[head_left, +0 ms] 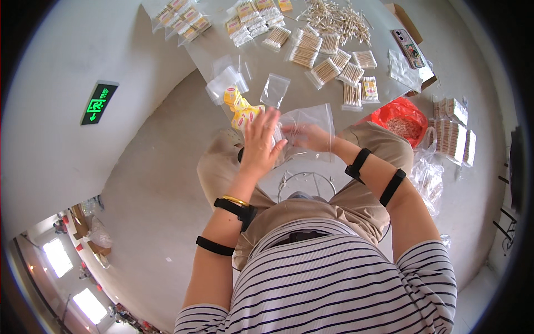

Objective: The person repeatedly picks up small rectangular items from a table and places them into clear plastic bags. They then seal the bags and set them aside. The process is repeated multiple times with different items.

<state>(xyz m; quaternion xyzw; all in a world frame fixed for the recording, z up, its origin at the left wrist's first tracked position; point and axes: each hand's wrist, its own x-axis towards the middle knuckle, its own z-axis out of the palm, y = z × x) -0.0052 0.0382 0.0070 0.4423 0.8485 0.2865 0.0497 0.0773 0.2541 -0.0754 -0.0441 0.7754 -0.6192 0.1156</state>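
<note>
Lg. clear plastic bag: thin, see-thru, wrinkled, approx. 4-sided, slightly tilted; top edge nr. counter's near edge, lower part past that edge. R hand at it, fingers in or behind film, can't tell which. Small pale bundle just L of R fingertips, beside L hand, partly hidden, contents unclear. Yellow printed cards: loose overlapping pile, mixed angles, nr. counter's near L corner, partly covered by L hand.
</note>
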